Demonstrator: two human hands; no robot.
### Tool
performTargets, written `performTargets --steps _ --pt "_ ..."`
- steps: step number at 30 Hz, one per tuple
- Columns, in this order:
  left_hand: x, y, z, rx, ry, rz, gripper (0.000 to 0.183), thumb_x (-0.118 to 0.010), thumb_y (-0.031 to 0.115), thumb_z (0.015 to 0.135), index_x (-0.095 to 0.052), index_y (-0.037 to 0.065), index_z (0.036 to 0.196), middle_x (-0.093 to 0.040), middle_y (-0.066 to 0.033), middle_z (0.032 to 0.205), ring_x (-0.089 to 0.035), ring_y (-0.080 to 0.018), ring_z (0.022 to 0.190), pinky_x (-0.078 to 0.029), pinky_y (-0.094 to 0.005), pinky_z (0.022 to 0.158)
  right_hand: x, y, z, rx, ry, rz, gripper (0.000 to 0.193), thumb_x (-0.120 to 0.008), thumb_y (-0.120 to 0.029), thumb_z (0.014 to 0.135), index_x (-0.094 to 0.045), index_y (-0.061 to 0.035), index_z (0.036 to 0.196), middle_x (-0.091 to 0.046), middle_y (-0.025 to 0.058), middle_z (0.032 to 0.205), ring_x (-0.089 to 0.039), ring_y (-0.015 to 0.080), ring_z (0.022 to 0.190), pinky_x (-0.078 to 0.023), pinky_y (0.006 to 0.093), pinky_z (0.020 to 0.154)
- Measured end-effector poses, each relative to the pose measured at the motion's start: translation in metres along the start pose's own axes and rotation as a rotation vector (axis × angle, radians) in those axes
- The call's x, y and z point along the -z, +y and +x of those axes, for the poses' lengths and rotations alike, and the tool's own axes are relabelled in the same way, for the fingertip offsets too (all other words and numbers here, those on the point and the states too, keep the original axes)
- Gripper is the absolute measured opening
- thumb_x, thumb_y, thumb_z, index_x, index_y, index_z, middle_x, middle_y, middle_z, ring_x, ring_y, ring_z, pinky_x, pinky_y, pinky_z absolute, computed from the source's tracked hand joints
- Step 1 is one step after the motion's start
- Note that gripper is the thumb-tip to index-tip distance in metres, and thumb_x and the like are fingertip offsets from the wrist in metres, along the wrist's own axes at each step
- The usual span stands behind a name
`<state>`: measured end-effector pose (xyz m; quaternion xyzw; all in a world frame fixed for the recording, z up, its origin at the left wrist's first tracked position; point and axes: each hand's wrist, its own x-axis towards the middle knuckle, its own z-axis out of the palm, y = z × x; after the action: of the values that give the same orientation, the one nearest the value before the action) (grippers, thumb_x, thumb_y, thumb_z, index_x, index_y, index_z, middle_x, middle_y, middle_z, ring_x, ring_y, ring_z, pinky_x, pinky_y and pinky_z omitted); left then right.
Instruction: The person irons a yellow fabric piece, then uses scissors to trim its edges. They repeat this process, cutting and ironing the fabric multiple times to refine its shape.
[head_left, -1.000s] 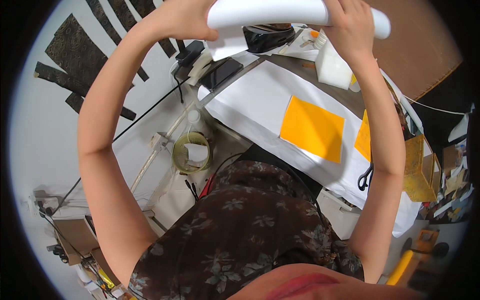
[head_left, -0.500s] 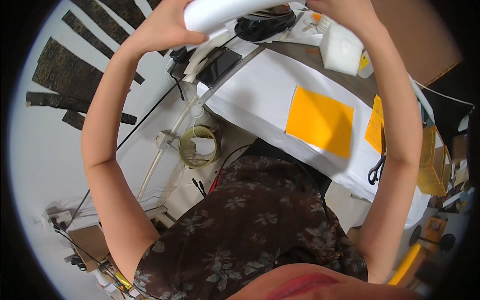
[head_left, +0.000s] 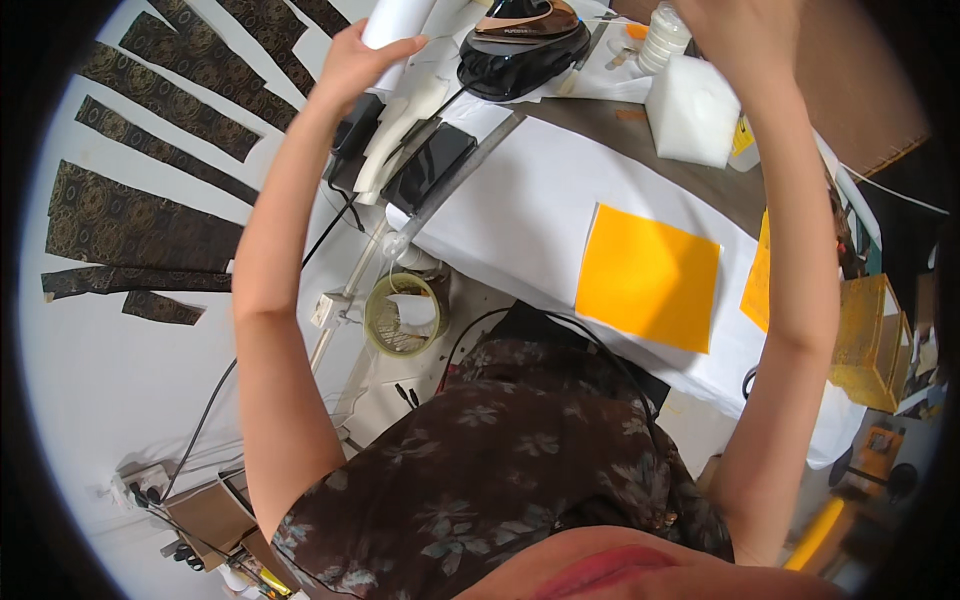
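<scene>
While gripped, white roll (head_left: 395, 20), left hand (head_left: 355, 62) fingers around

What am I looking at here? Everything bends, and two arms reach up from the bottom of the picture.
No machine here: a person wears a wide-angle camera on the head, looking down, and that lens bends straight edges. The two arms are the person's own. The left hand grips a white roll near the top edge; the right hand is also raised there, but what it holds is cut off. Below them a table under white cloth carries a dark iron, a white foam block and a yellow square sheet. On the pale floor to the left lie dark patterned fabric strips.
</scene>
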<state>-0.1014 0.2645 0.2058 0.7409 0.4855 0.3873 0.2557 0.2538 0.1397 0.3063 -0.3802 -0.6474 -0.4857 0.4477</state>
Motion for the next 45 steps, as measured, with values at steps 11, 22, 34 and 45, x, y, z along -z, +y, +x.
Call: performTargets --steps 11,22,34,45 --pt "-0.079 -0.171 0.109 0.339 -0.07 0.84 0.076 -0.078 0.064 0.073 -0.069 0.004 0.119 -0.075 -0.0183 0.116 -0.072 -0.0343 0.109 -0.057 -0.0446 0.092 0.183 -0.024 -0.202 -0.511 -0.578 -0.252 0.056 -0.077 -0.011 0.088 -0.054 -0.0036 0.139 -0.052 0.0159 0.144 -0.045 0.0373 0.138 -0.035 0.0488 0.115" --pt "-0.085 -0.209 0.138 0.198 -0.23 1.199 0.087 -0.051 0.08 0.089 -0.069 0.004 0.129 -0.07 -0.0214 0.129 -0.065 -0.0401 0.123 -0.052 -0.0554 0.099 0.214 -0.064 -0.259 -0.798 -0.621 -0.226 0.041 -0.078 -0.01 0.086 -0.065 -0.0035 0.125 -0.061 0.0154 0.13 -0.055 0.0346 0.125 -0.041 0.0432 0.109" --pt "-0.158 -0.005 -0.13 -0.33 -0.159 -0.097 0.021 -0.075 0.008 0.094 -0.072 0.002 0.114 -0.073 -0.0044 0.106 -0.067 -0.0096 0.09 -0.053 -0.0243 0.08 0.255 -0.078 -0.299 -1.246 -0.655 -0.115 0.011 -0.072 -0.005 0.091 -0.073 0.0006 0.101 -0.072 0.0133 0.092 -0.071 0.0214 0.077 -0.056 0.0308 0.073" --pt "-0.236 0.003 -0.201 0.257 -0.394 -0.469 0.054 -0.076 0.01 0.092 -0.047 -0.001 0.136 -0.071 -0.0144 0.113 -0.069 -0.0163 0.089 -0.056 -0.0286 0.08 0.348 -0.058 -0.328 -1.163 -0.887 -0.538 0.023 -0.067 -0.014 0.098 -0.07 -0.0023 0.118 -0.067 0.0178 0.118 -0.069 0.0295 0.105 -0.057 0.0409 0.086"
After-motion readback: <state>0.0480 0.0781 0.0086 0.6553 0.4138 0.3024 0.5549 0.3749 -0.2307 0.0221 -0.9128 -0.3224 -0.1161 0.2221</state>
